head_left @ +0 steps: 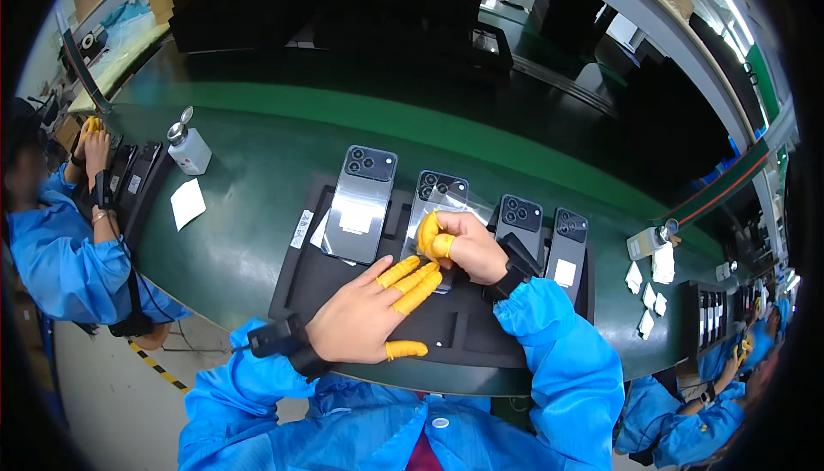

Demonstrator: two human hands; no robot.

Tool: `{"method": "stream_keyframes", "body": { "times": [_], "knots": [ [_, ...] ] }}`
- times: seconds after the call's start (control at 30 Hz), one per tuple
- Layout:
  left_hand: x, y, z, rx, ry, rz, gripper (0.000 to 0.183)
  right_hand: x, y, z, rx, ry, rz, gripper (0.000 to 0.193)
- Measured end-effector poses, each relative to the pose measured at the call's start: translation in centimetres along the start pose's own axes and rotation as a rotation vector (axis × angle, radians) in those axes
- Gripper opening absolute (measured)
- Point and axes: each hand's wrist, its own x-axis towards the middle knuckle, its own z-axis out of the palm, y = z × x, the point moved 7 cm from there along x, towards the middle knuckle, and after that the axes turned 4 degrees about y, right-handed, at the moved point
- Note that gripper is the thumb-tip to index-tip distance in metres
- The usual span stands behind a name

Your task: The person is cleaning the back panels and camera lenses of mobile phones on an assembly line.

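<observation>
Four-slot spacing aside, a black foam tray (300, 286) on the bench bears several dark grey smartphones with their camera sides up. My right hand (468, 246), in yellow finger cots, is closed in a pinch over the second smartphone (427, 206) from the left. A clear film (481, 206) shows at these fingers and over that phone. My left hand (365, 316), also in yellow finger cots, lies flat with fingers stretched, its tips at the phone's lower end. Left of it is a larger-looking smartphone (365, 188) with a white label.
Two more smartphones, one grey (520, 213) and one at the tray's right end (570, 229), lie beyond my right hand. A white pump bottle (190, 149) and a white wipe (187, 204) are at left. Another bottle (648, 241) and wipes (647, 299) are at right. Co-workers sit both sides.
</observation>
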Motion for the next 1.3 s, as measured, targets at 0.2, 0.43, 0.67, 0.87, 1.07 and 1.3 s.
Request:
{"method": "stream_keyframes", "body": {
  "times": [0.2,0.43,0.67,0.87,1.07,1.3],
  "knots": [
    [-0.4,-1.0,2.0,-0.067,-0.123,-0.082,0.09,-2.7,-8.6,-5.1,0.448,0.348,-0.431,0.007],
    [-0.7,-0.5,1.0,-0.054,-0.048,0.005,0.08,1.6,-11.6,6.5,-0.647,0.184,-0.731,0.016],
    [-0.7,-0.9,2.0,-0.085,-0.165,-0.092,0.063,6.6,-5.9,10.5,-1.114,0.019,-0.478,0.038],
    [-1.3,-0.7,1.8,-0.216,-0.117,-0.108,0.054,5.4,-4.2,12.9,-1.27,-0.045,-0.489,0.035],
    [-3.8,-2.5,-3.1,0.047,0.394,-0.15,0.04,7.5,-3.9,7.9,-0.422,-0.028,0.151,0.01],
    [-3.8,-4.2,-1.8,0.216,0.228,-0.412,0.083,8.4,-2.7,4.3,0.002,-0.012,-0.011,0.015]
  ]
}}
